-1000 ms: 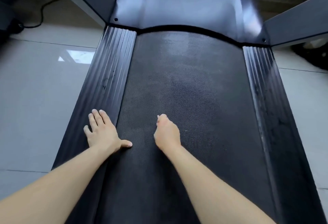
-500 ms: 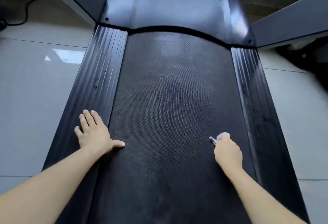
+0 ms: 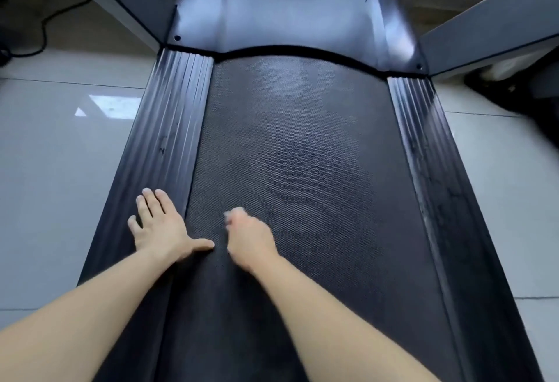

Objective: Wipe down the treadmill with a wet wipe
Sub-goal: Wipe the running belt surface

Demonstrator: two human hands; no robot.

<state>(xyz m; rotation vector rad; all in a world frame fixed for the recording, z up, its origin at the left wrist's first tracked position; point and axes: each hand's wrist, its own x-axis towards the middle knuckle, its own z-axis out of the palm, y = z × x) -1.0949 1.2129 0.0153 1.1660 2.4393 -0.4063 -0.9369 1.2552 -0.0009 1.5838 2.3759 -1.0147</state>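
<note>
The treadmill's black textured belt [image 3: 302, 154] runs away from me between two ribbed side rails. My left hand [image 3: 160, 230] lies flat with spread fingers on the left rail [image 3: 169, 127], its thumb reaching onto the belt. My right hand [image 3: 249, 238] is on the left part of the belt, blurred by motion, fingers curled over a wet wipe [image 3: 233, 213] of which only a pale edge shows at the fingertips. Damp streaks show on the belt farther up.
A grey motor cover [image 3: 296, 15] with a logo plate closes the far end, flanked by two grey uprights. The right rail [image 3: 423, 145] is smudged. Glossy floor tiles lie on both sides; a black cable runs at far left, dark objects at far right.
My right hand swept from the belt's middle to its right side, then back left close to my left thumb. My left hand stayed on the left rail.
</note>
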